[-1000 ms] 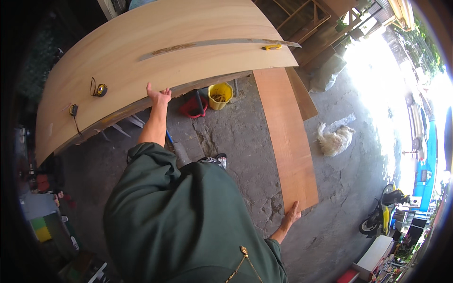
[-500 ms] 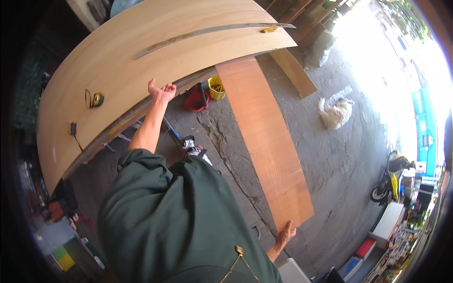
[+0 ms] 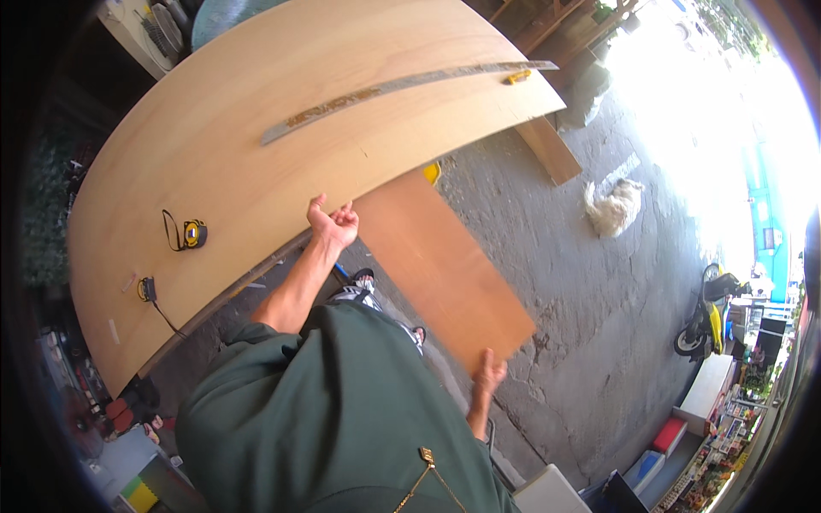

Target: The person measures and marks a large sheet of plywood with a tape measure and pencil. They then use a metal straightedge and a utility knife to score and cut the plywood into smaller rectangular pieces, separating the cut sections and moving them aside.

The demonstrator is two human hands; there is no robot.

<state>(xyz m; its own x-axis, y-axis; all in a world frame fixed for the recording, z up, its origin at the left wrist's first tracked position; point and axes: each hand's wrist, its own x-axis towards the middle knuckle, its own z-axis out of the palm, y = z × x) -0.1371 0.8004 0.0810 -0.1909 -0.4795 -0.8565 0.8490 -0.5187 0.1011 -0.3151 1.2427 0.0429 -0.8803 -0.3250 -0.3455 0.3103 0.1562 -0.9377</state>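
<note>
My right hand (image 3: pixel 488 374) grips the near end of a reddish-brown plywood strip (image 3: pixel 440 265), thumb on its upper face. The strip slants away from me, and its far end is hidden beneath the front edge of a large pale plywood sheet (image 3: pixel 231 162). At that edge, beside the strip's left side, my left hand (image 3: pixel 333 226) is palm up with thumb and fingers apart, grasping nothing visible. On the sheet lie a long worn metal straightedge (image 3: pixel 376 91), a yellow cutter knife (image 3: pixel 517 77) and a yellow-black tape measure (image 3: pixel 194 233).
Another dark device with a cord (image 3: pixel 147 289) lies on the sheet's left part. A narrow board (image 3: pixel 550 152) sticks out past its right end. A white furry animal (image 3: pixel 613 208) lies on the grey floor. A yellow motorbike (image 3: pixel 708 316) stands at the right, near a shelf unit (image 3: pixel 718 453).
The plywood strip has gone further under the large sheet, its near end moving left and away with my right hand. My left hand has shifted right and nearer, to the sheet's edge.
</note>
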